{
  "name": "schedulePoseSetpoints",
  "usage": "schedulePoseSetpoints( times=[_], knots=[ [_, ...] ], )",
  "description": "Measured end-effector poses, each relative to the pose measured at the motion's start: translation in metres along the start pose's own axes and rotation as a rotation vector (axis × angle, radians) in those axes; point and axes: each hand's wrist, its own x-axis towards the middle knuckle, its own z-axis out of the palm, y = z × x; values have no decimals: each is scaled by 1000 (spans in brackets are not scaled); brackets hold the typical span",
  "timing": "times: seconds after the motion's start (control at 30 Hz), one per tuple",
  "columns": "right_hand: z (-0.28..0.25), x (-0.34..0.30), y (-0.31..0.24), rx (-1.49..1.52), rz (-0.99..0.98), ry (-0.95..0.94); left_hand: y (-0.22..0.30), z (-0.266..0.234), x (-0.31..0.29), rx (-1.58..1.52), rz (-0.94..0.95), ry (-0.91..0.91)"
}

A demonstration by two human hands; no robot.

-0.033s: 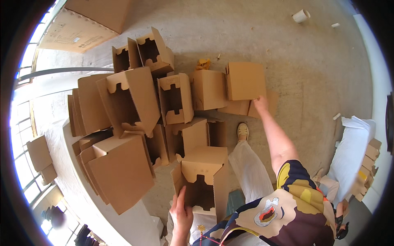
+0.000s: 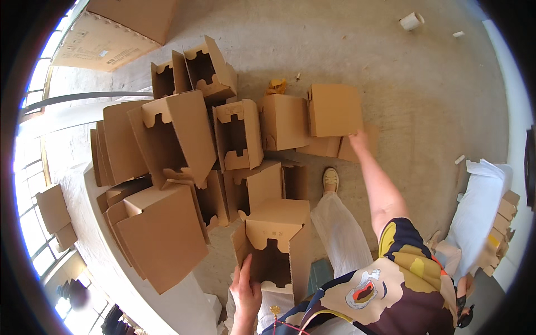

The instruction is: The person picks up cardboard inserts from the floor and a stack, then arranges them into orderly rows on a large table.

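In front of me stands an open brown cardboard box [image 2: 298,262], its opening with notched flaps facing me. My left hand [image 2: 245,290] is at its left front edge, fingers up along the panel and thumb bent in. Farther off to the right, my right arm reaches out straight. My right hand [image 2: 358,140] pinches the near right corner of another cardboard box [image 2: 335,110], whose flat top panel faces up; some fingertips are hidden. Flat cardboard pieces [image 2: 321,147] lie under that corner. Beside it on the left is a closed-sided cardboard box [image 2: 286,121].
Several open cardboard boxes [image 2: 192,125] crowd the left, next to a white-covered table [image 2: 162,304]. A large carton [image 2: 106,42] stands far left. A white roll [image 2: 411,22] lies on the concrete floor [image 2: 435,106]. Another person [image 2: 449,254] is at the right by a white-covered stack [image 2: 480,195].
My right hand has shifted very slightly to the right along the box's corner. My left hand stays almost where it was, and the boxes have barely moved.
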Motion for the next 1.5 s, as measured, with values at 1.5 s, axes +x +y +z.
schedulePoseSetpoints(
  times=[1.5],
  knots=[
    [38,-348,-34,-13,-312,-161,-1,-45,-1,79,-130,108]
  ],
)
